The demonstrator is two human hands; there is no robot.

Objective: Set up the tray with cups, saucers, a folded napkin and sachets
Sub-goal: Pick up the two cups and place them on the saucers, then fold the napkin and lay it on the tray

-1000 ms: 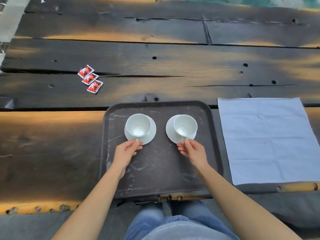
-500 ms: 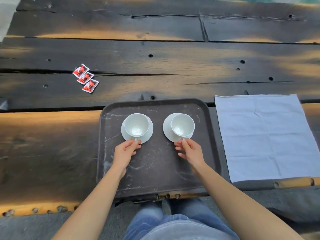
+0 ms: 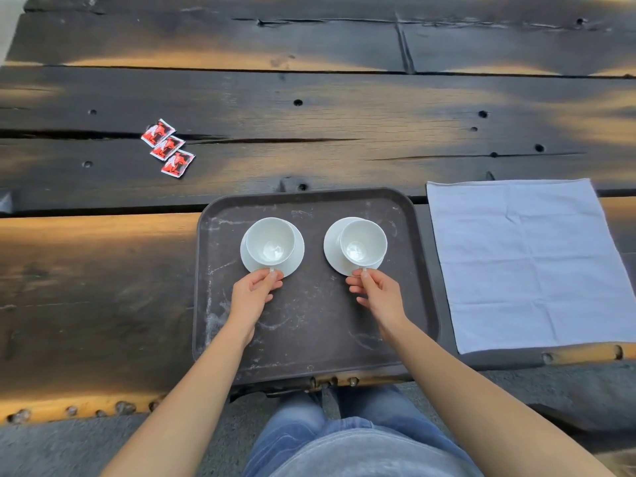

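A dark brown tray (image 3: 309, 342) lies at the table's near edge. Two white cups stand on white saucers in its far half: the left cup (image 3: 270, 241) on its saucer (image 3: 296, 261), the right cup (image 3: 363, 242) on its saucer (image 3: 330, 246), sitting toward that saucer's right side. My left hand (image 3: 253, 294) pinches the left cup's handle. My right hand (image 3: 377, 292) pinches the right cup's handle. A pale blue napkin (image 3: 530, 263) lies flat and unfolded right of the tray. Three red-and-white sachets (image 3: 167, 148) lie in a row on the table, far left.
The table is dark, worn wooden planks (image 3: 344, 132) with cracks and holes. Its near edge has metal studs (image 3: 330, 382). My lap in blue jeans (image 3: 347, 438) shows below the table edge.
Both hands have stayed on the cup handles; the cups and saucers sit where they were. Only the camera view has shifted slightly.
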